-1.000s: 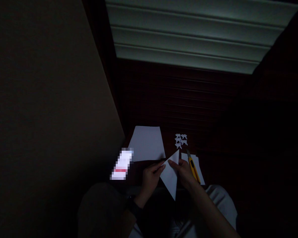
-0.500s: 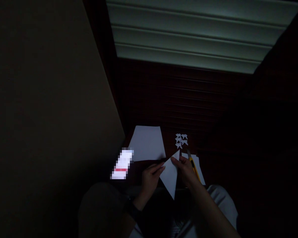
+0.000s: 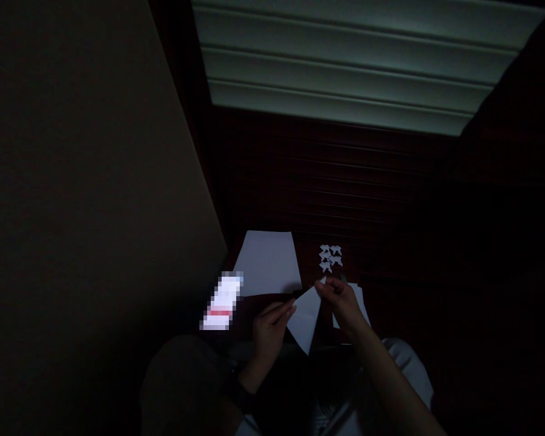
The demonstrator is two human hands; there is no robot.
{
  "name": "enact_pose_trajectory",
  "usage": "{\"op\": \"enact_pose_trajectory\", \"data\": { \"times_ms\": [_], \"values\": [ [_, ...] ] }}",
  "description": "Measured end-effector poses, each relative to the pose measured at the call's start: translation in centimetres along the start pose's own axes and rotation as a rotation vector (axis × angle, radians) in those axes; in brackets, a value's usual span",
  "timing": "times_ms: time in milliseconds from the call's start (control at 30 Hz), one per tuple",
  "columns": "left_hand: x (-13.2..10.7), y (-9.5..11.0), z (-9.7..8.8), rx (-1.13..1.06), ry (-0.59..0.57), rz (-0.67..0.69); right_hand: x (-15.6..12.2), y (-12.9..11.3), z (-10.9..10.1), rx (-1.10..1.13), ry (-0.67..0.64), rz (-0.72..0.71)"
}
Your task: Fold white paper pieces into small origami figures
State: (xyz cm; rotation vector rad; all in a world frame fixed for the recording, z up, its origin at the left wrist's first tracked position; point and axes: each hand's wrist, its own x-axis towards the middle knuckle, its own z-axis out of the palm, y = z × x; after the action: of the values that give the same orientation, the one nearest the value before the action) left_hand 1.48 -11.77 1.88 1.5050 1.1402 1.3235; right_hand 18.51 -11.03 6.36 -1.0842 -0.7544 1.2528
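A white sheet of paper folded to a triangle is held between my two hands above the front of the dark table. My left hand pinches its left corner between thumb and fingers. At the upper right corner my right hand grips the paper with thumb and forefinger. Beneath the right hand and forearm lie white paper pieces. A utility knife lies there too, with only its blade end showing and its yellow handle hidden by my hand.
A large white paper sheet lies at the table's back left. Several small folded paper figures are grouped at the back right. A lit, blurred phone screen is at the left edge. A slatted panel rises behind, beside a wall.
My right hand has shifted up to the triangle's top corner and now covers the knife's yellow handle. The left hand and the paper have moved slightly left, and the lower tip has risen.
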Motion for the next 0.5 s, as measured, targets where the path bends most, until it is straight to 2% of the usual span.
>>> {"op": "enact_pose_trajectory", "data": {
  "times_ms": [233, 500],
  "values": [
    [-0.04, -0.12, -0.14, 0.011, 0.043, 0.04, 0.23, -0.32, 0.06, -0.04, 0.013, -0.058],
    [-0.13, -0.2, -0.34, 0.007, 0.009, -0.017, 0.5, -0.41, 0.1, -0.032, 0.05, -0.035]
  ]
}}
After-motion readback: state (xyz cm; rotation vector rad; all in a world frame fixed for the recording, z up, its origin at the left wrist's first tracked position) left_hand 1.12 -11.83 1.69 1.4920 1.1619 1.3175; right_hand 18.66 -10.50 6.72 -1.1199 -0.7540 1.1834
